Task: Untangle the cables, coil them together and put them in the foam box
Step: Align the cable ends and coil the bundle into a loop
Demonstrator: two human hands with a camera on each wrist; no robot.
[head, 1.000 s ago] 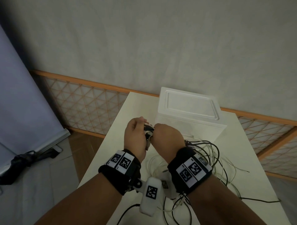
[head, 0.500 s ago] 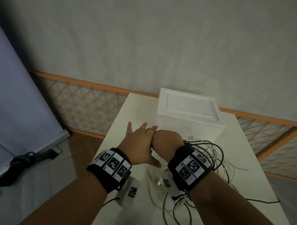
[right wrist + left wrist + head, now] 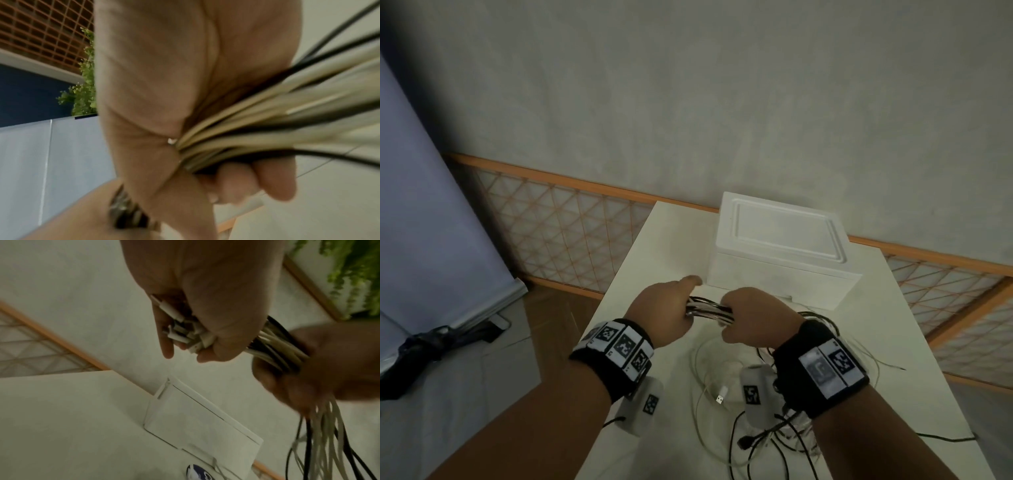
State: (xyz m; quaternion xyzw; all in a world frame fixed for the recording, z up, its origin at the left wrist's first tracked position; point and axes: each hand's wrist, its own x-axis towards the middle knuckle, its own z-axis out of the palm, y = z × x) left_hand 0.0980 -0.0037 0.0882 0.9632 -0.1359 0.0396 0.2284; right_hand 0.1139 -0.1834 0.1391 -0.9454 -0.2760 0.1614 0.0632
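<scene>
A bundle of white and black cables runs level between my two hands above the white table. My left hand grips the end with the plugs, fingers curled round them. My right hand grips the same bundle a little to the right. From there the loose lengths hang down and spread in loops over the table near me. The white foam box stands just behind my hands with its lid on.
A white USB plug lies among the loops on the table. A lattice fence runs behind the table along a grey wall. A pale blue screen stands at the left over the floor.
Half a second ago my left hand was spread flat beside the right fist. Now it grips the bundle's plug end, and the hands have drawn slightly apart.
</scene>
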